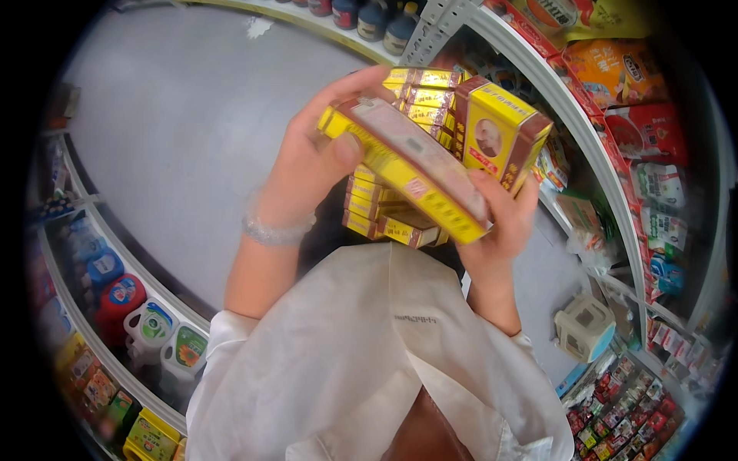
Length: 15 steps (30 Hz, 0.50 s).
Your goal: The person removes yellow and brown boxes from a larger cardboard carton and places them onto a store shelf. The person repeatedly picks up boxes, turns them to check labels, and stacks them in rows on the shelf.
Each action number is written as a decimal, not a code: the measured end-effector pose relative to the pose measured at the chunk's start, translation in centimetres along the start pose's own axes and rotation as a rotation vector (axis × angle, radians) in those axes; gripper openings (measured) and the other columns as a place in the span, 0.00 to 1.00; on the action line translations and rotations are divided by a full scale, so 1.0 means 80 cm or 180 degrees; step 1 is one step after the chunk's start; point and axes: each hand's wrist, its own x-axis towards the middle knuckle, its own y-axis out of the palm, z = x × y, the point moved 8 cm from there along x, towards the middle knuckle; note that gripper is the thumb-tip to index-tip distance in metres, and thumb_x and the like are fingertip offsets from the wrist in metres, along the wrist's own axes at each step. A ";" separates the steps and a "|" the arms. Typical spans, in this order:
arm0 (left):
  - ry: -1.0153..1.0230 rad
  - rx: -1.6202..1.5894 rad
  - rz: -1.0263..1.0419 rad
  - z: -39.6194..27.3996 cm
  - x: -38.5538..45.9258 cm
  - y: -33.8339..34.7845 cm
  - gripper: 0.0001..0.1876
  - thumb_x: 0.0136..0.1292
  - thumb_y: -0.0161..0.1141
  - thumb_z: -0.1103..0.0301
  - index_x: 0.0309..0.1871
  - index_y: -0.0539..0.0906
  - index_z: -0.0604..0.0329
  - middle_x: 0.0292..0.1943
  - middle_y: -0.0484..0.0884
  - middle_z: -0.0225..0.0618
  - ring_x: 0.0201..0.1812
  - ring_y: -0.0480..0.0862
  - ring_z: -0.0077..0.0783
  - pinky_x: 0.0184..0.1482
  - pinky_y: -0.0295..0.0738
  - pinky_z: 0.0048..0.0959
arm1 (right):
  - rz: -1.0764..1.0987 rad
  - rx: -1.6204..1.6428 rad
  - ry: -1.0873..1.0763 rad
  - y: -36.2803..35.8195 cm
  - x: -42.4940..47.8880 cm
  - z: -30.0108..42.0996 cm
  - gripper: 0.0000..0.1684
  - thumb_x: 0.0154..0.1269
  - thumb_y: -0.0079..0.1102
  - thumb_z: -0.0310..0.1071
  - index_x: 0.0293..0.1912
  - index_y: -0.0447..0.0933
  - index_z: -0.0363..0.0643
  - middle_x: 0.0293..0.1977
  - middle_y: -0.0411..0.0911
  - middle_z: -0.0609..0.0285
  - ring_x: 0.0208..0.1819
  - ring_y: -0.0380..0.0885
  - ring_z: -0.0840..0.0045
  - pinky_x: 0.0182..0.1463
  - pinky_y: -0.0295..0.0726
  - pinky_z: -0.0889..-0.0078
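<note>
My left hand (323, 155) grips the upper left end of a flat yellow and maroon carton (412, 167), thumb on its yellow side. My right hand (501, 213) holds the carton's lower right end, and its fingers also touch the underside of an upright yellow and maroon box (499, 129) that bears an oval picture. Beneath and behind the carton, several smaller yellow boxes (429, 97) are stacked in rows. More of them (364, 206) show below the carton, in front of my body. What the stack rests on is hidden.
A curved-looking shelf (611, 138) with bagged goods runs along the right. Dark bottles (372, 20) stand on a shelf at the top. Detergent jugs (151, 322) fill the left shelf. A beige and blue plastic container (585, 328) sits on the grey floor (167, 115) at the lower right.
</note>
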 end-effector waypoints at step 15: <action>0.0181 0.1460 -0.0239 -0.016 -0.039 -0.025 0.19 0.47 0.69 0.67 0.40 0.75 0.64 0.36 0.78 0.35 0.38 0.78 0.27 0.43 0.73 0.25 | -0.0878 0.0678 0.1130 -0.050 -0.043 -0.085 0.20 0.55 0.51 0.20 0.50 0.71 0.37 0.47 0.64 0.55 0.45 0.71 0.74 0.44 0.74 0.78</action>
